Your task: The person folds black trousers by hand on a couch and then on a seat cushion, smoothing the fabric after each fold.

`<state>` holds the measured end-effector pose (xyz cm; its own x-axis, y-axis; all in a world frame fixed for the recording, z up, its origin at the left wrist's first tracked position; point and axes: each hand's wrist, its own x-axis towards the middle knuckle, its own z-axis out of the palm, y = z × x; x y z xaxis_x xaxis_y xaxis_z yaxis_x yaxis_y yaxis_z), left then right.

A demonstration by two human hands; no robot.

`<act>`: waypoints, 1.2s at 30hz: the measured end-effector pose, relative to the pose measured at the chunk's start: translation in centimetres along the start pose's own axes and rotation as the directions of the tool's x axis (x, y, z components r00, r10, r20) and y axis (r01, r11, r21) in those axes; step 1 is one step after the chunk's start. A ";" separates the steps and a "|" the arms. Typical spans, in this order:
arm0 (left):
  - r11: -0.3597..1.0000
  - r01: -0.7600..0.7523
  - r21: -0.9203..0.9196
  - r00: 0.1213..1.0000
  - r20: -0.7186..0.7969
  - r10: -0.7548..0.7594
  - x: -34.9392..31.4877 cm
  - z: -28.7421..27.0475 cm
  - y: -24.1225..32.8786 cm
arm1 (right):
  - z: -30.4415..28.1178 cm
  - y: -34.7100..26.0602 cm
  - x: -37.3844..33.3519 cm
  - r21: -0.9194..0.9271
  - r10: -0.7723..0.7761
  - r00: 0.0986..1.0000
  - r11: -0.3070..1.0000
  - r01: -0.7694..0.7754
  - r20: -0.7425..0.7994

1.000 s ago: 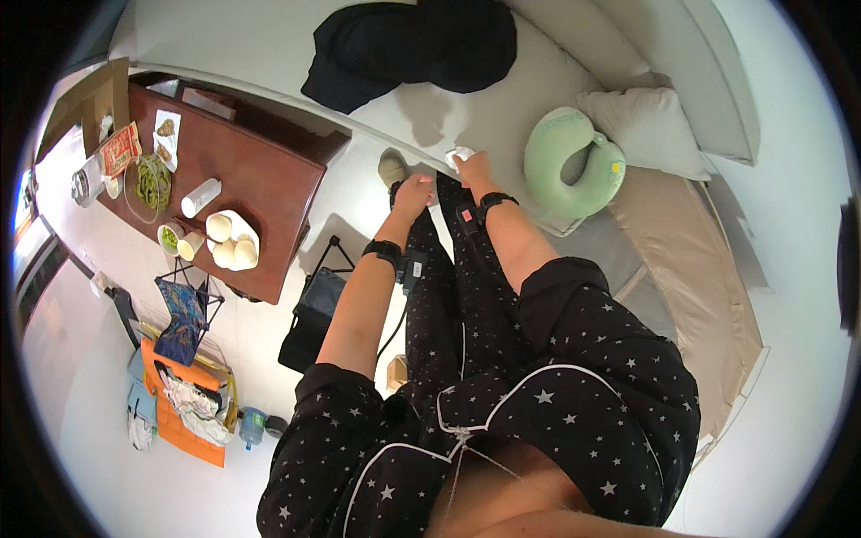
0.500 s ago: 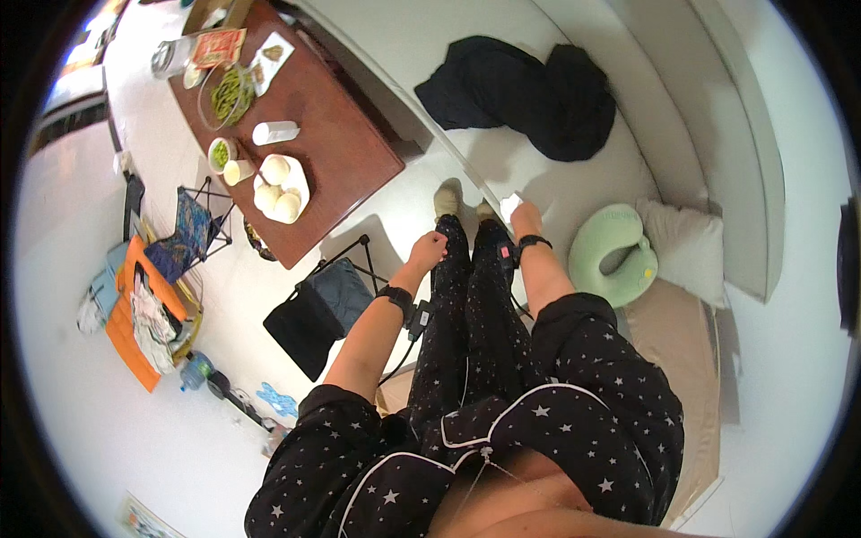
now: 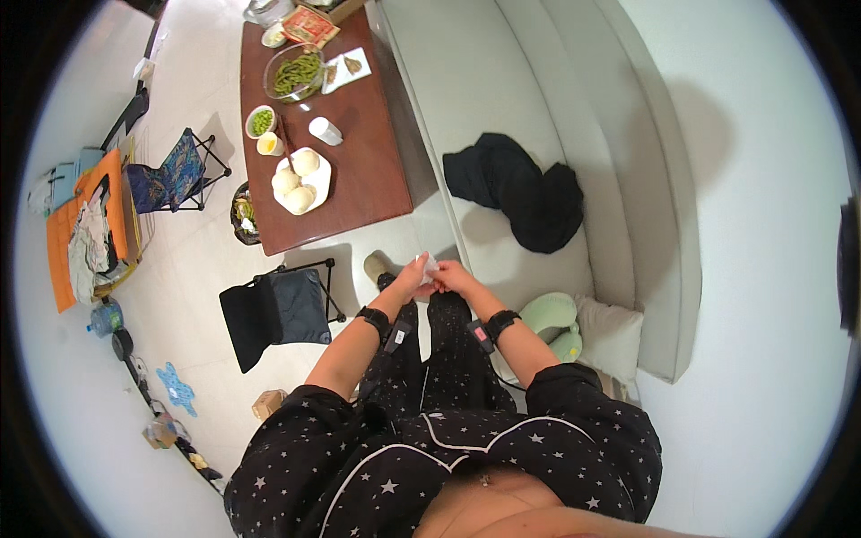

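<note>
Both hands meet in front of my body around a crumpled white tissue (image 3: pixel 429 266). My left hand (image 3: pixel 412 277) is closed on its left side, with part of the white showing past the fingers. From the other side, my right hand (image 3: pixel 456 277) pinches the tissue, fingertips close to the left hand. Black bands with small devices circle both wrists. The hands are above my dark star-print trouser legs, between the table and the sofa.
Ahead on the left, a brown table (image 3: pixel 372 179) bears buns on a white plate (image 3: pixel 325 166), a glass bowl of green pods (image 3: pixel 294 74) and a white cup (image 3: pixel 326 132). A dark folding stool (image 3: pixel 296 305) stands at left. Black clothing (image 3: pixel 520 193) lies on the grey sofa (image 3: pixel 448 67); a green neck pillow (image 3: pixel 544 316) is at right.
My right hand has come left with the tissue, and my left hand now meets it there. The view has turned, bringing the table and sofa round; I stand closer to the stool.
</note>
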<state>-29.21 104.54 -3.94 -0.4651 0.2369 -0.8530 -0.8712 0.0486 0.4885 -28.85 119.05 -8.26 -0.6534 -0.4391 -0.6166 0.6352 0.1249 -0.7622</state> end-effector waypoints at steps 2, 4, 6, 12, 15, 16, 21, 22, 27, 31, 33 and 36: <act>0.999 -0.002 -0.034 0.999 -0.048 0.000 -0.2 -0.8 0.6 | 2.0 -1.2 0.6 -0.251 -0.164 0.985 0.957 0.146 -0.051; 0.996 -0.085 0.008 0.995 -0.056 0.085 -0.5 -2.1 1.9 | 2.6 -1.0 3.0 -0.441 -0.216 0.975 0.880 0.174 -0.048; 0.992 -0.127 0.019 0.990 -0.054 0.128 -1.2 -5.1 2.0 | 4.9 -2.5 4.4 -0.506 -0.181 0.983 0.848 0.157 0.001; 0.949 -0.300 -0.099 0.883 -0.404 0.237 -4.0 -17.7 -0.6 | 14.5 -10.5 7.8 -0.449 0.054 0.997 0.894 -0.021 0.061; 0.912 -0.405 0.066 0.634 -0.699 0.332 -5.0 -24.8 0.5 | 18.1 -13.8 13.0 -0.506 0.119 0.992 0.859 -0.076 0.052; 0.921 -0.390 0.004 0.622 -0.736 0.267 -6.2 -27.3 2.2 | 19.1 -15.0 14.9 -0.554 0.114 0.989 0.832 -0.042 0.097; 0.852 -0.520 -0.064 0.393 -0.904 0.172 -6.4 -43.5 2.2 | 30.2 -23.2 19.4 -0.754 -0.129 0.953 0.585 0.298 0.276; 0.866 -0.496 -0.072 0.412 -0.897 0.161 -6.4 -46.5 2.4 | 32.0 -24.6 19.8 -0.757 -0.112 0.955 0.587 0.287 0.275; 0.628 -0.657 -0.416 0.590 -0.803 0.085 -7.6 -52.4 6.9 | 33.8 -26.7 21.4 -0.527 -0.049 0.981 0.838 0.143 0.188; 0.661 -0.630 -0.408 0.556 -0.831 0.018 -7.4 -53.4 6.6 | 30.9 -23.7 21.1 -0.787 0.028 0.982 0.603 0.132 0.186; 0.767 -0.462 -0.445 0.631 -0.773 -0.069 -5.8 -53.7 4.2 | 28.8 -21.3 20.3 -0.804 0.090 0.986 0.592 0.063 0.144; 0.743 -0.478 -0.469 0.727 -0.685 0.035 -4.8 -49.8 1.1 | 25.5 -19.0 18.7 -0.887 0.135 0.989 0.462 -0.006 0.064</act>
<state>-35.73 55.12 -8.50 -0.4767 -0.4912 -0.7291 -0.4983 -0.5323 0.6844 -42.63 85.75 -0.24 -0.5340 -0.4742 -0.7000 -0.0677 0.8493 -0.5236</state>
